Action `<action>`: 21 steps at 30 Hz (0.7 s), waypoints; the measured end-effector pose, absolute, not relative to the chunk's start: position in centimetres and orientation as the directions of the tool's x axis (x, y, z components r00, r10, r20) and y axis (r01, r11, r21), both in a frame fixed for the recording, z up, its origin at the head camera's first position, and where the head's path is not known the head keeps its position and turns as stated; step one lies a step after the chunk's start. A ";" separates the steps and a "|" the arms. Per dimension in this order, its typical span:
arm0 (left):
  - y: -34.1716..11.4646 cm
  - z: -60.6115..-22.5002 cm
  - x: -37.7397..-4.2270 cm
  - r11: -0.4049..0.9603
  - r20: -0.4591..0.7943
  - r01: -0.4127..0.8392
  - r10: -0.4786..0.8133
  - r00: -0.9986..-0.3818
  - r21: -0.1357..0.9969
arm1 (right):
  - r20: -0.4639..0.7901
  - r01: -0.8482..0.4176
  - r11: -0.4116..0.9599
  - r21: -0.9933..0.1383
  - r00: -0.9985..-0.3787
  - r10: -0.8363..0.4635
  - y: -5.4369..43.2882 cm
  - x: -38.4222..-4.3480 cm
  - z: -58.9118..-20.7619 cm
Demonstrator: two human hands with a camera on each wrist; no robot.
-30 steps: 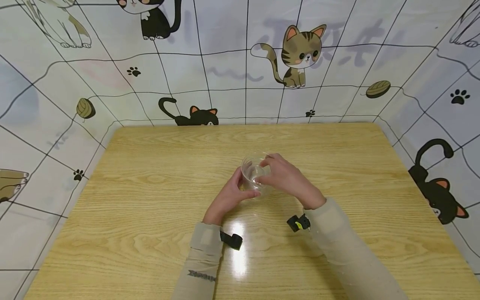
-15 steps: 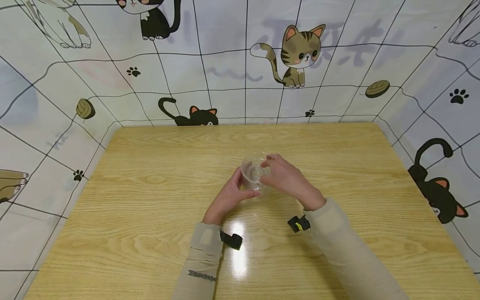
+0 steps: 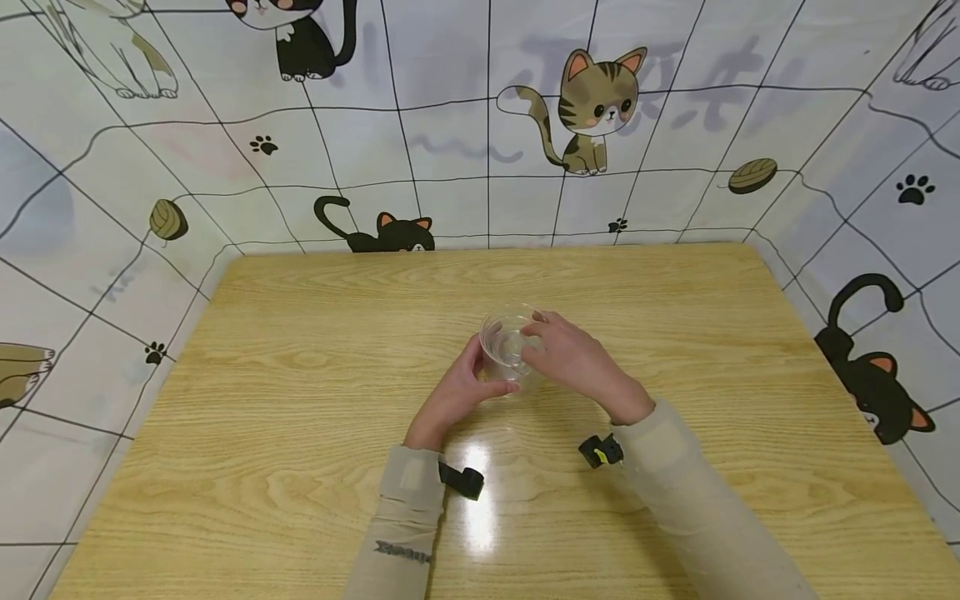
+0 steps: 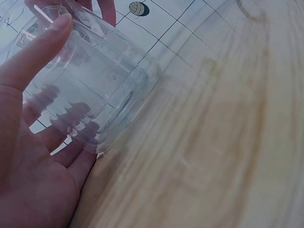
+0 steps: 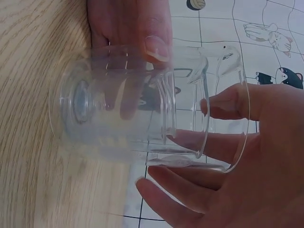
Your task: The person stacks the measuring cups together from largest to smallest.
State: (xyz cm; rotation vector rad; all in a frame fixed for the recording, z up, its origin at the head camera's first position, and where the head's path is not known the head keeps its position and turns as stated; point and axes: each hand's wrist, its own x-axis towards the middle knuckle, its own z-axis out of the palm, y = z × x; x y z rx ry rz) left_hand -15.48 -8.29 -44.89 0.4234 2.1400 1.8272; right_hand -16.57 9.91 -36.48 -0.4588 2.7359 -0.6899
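A clear, wide-mouthed cup stands on the table between the hands. In the right wrist view a smaller clear cup is nested inside it, its rim below the outer rim. My left hand holds the outer cup from the left, thumb on the near side and fingers round the far side; in the left wrist view those fingers show through the wall. From the right, my right hand reaches over the mouth. Its thumb and a finger pinch the inner cup near its rim, while other fingers stay outside the outer wall.
The wood-grain table runs out on all sides of the cups. A white cloth backdrop with cat drawings and grid lines rises behind and at both sides. Each wrist wears a small black camera.
Over the last second the right thumb has drawn back slightly toward the right, away from the middle of the mouth. The left hand keeps its hold, and the outer cup stays in place.
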 end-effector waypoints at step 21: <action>-8.4 -44.9 -15.6 0.125 -0.012 0.044 0.416 -0.909 0.991 | -0.119 -0.327 0.778 -0.537 -0.883 -0.454 10.8 -16.5 -37.3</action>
